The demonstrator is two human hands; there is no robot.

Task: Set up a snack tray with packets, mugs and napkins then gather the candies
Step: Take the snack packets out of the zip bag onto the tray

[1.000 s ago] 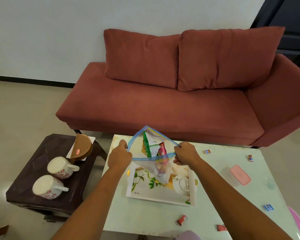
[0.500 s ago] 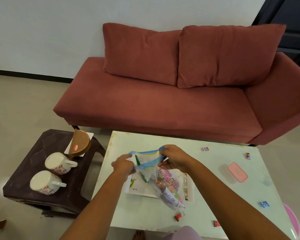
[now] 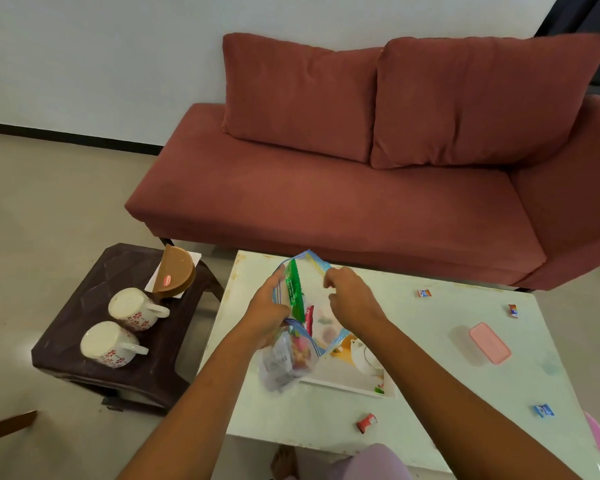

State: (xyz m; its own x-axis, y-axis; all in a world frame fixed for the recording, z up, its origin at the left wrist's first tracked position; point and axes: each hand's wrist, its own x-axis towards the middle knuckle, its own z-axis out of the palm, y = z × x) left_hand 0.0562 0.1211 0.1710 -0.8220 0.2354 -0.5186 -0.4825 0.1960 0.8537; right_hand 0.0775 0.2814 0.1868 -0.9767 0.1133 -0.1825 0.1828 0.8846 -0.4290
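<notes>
Worktop (image 3: 430, 341): left hand (image 3: 269, 315) grips bag (image 3: 284, 362) over tray (image 3: 347, 382); right hand (image 3: 352, 299) curled at its mouth, hold unclear. Packets (image 3: 293, 285) unplaced, mugs (image 3: 132, 308) left of hands, candies (image 3: 366, 423) ungathered to right.

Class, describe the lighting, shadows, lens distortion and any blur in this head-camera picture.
Head view: light is soft, so the pink box throws only a faint shadow leftward on the table; head view: the wide lens bows the sofa's outline; head view: the zip bag in the left hand looks slightly soft, and the nearer mug has a nearly washed-out white top.
</notes>
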